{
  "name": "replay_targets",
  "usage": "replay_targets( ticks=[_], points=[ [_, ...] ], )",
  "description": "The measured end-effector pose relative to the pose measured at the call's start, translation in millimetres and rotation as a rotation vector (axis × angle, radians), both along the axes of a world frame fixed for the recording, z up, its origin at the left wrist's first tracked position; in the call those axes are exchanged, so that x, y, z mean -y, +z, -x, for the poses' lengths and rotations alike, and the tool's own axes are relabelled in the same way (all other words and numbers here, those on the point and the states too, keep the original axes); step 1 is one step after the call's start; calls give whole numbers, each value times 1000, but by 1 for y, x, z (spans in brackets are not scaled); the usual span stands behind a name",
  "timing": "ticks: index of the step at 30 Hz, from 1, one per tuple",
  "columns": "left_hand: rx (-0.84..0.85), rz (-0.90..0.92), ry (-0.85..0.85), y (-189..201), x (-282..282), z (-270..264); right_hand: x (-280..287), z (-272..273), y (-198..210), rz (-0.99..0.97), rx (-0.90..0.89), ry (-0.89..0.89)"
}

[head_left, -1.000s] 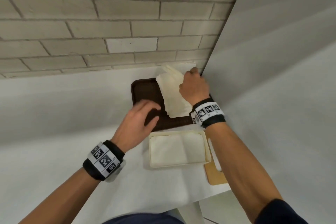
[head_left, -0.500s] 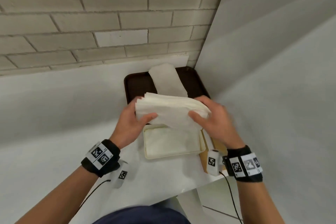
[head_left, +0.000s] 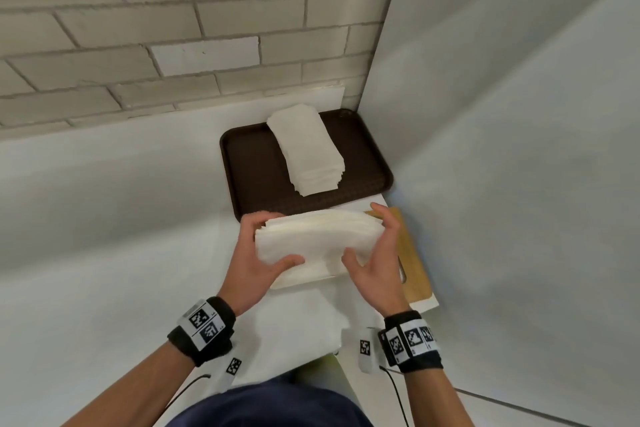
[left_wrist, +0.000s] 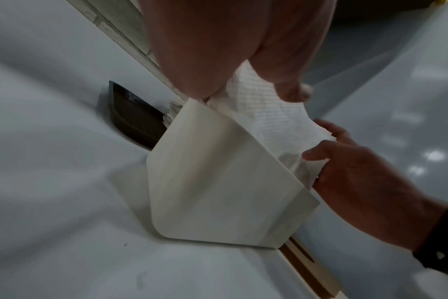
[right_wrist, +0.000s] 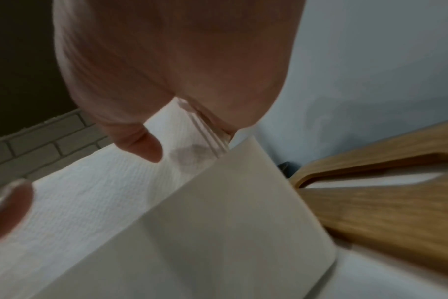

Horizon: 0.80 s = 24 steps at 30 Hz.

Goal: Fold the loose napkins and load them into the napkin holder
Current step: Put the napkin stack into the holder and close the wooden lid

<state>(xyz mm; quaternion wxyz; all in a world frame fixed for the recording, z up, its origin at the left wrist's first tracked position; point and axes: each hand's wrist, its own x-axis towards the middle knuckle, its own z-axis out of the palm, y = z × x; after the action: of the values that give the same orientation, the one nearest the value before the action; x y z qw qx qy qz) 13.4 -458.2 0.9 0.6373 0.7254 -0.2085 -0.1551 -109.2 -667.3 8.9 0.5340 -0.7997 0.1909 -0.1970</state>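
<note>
Each grip, left hand [head_left: 254,258] and right hand [head_left: 375,262], clamps one end of the napkin stack [head_left: 318,239], now carried from the tray [head_left: 249,170] at 12 o'clock into the napkin holder [left_wrist: 218,182], so loading is underway.

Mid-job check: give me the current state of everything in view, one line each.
Napkin stack: held at both ends, lowered at the holder's opening.
Napkin holder: on the table, under the stack.
Left hand: grip on the stack's left end.
Right hand: grip on its right end.
Second napkin stack: lying on the tray.
Brown tray: flat on the table.
</note>
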Motion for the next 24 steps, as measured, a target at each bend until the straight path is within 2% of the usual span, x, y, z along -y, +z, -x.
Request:
replay_targets(
  ticks=[5, 8, 11, 13, 17, 19, 22, 24],
  points=[
    [209, -61, -111, -11, -1, -2, 5, 5, -14, 234, -44, 105],
    [365, -110, -196, -16, -3, -2, 6, 8, -21, 274, -84, 156],
    [466, -123, -242, -21, -7, -6, 10, 10, -19, 319, -36, 145],
    [424, -130, -200, -14, -7, -7, 12, 8, -6, 278, 8, 114],
    [174, -215, -21, 12, -3, -4, 20, 6, 22, 169, -48, -9],
    [187, -310, -17, 9, 0, -2, 22, 2, 17, 269, -148, -6],
    [386, -576, -20, -3, 4, 0, 15, -4, -4, 476, -266, 33],
    [508, -681, 5, -7, 10, -2, 11, -7, -9, 525, -302, -5]
  ],
)
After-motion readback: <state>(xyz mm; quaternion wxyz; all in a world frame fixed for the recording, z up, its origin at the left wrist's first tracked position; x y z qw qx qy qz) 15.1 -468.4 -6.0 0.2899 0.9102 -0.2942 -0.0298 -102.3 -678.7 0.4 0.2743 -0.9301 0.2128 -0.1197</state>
